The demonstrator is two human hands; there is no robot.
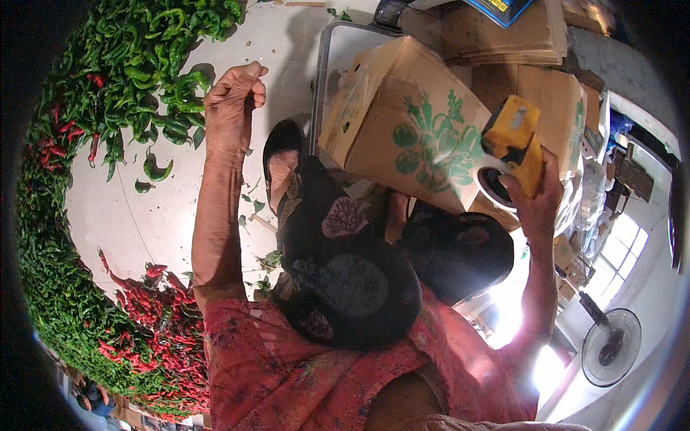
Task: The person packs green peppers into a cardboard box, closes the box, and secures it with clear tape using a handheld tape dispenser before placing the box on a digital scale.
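Note:
My right hand (539,183) grips a yellow tape dispenser (516,126) fitted with a roll of tape (488,180). It is held at the right side of a closed cardboard box (415,129) printed with green vegetables. The box sits tilted in front of my legs, with tape along its edges. Over the pale floor, to the left of the box, my left hand (237,89) is raised with its fingers curled and the thumb against them. Nothing shows between those fingers. Loose green peppers lie closest to that hand.
A long heap of green peppers (135,64) curves down the left, with red peppers (161,307) lower down. Behind the box are a grey-rimmed tray (319,70) and stacked flat cardboard (501,35). A standing fan (612,347) is at right; a person (97,398) appears far lower left.

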